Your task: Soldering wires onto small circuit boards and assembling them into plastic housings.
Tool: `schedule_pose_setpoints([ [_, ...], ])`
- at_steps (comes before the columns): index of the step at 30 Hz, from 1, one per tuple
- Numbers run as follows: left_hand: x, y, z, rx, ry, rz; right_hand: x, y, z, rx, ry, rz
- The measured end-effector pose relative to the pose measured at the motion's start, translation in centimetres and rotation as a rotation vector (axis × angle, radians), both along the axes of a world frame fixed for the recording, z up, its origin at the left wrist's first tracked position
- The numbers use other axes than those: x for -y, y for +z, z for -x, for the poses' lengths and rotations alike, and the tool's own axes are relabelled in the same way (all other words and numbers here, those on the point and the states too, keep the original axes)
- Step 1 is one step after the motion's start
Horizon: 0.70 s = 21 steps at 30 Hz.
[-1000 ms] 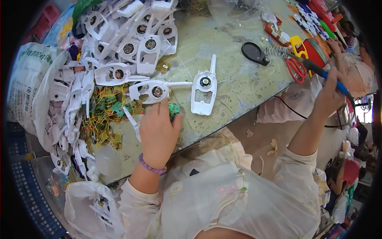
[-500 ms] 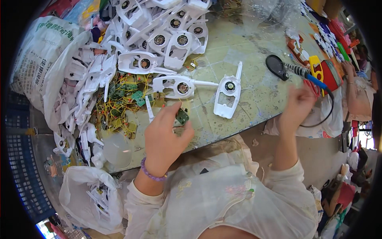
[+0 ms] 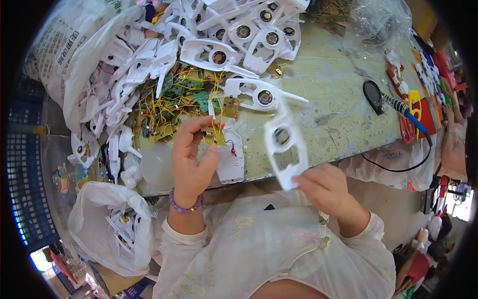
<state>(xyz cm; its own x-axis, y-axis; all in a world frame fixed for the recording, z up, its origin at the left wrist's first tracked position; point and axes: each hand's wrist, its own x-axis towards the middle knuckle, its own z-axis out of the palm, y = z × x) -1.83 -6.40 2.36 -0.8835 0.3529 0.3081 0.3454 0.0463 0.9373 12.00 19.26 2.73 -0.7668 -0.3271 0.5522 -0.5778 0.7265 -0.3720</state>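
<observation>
My left hand (image 3: pixel 191 162) is raised over the table edge, its thumb and forefinger pinching a small circuit board (image 3: pixel 215 135) with yellow wires. Just beside it, a flat white plastic cover (image 3: pixel 231 164) with a red wire lies at the table's edge. My right hand (image 3: pixel 324 188) grips the lower end of a white plastic housing (image 3: pixel 298 158), which has a round speaker and an oblong opening. That housing is tilted and slightly blurred. Behind it, another white housing (image 3: pixel 249 94) with a speaker rests on the table.
Circuit boards with tangled yellow wires (image 3: pixel 172 102) lie left of centre, below heaped white housings (image 3: pixel 244 32). On the right are a soldering iron (image 3: pixel 418 124), a round black lidded piece (image 3: pixel 372 97) and yellow-handled cutters (image 3: pixel 414 102). A white plastic bag (image 3: pixel 84 224) stands lower left.
My right hand has come left from beside the soldering iron and taken hold of the white housing. My left hand has turned with the circuit board. The whole view has shifted.
</observation>
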Motion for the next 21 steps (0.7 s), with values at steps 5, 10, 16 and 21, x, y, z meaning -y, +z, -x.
schedule_pose_setpoints([
  [5,0.5,-0.5,-0.5,0.054,-0.001,-0.048,-0.7,-0.1,1.0,0.256,0.118,0.019],
  [10,0.3,-0.6,-0.9,0.054,-0.026,-0.035,-3.6,-1.1,4.2,0.162,-0.222,-0.034],
  [16,-0.1,-0.4,-1.0,0.025,-0.054,-0.018,-4.6,1.4,3.6,0.379,-0.233,0.067],
  [21,-0.9,-0.2,-1.1,0.009,-0.083,-0.035,-3.4,0.9,3.6,0.362,-0.079,-0.039],
])
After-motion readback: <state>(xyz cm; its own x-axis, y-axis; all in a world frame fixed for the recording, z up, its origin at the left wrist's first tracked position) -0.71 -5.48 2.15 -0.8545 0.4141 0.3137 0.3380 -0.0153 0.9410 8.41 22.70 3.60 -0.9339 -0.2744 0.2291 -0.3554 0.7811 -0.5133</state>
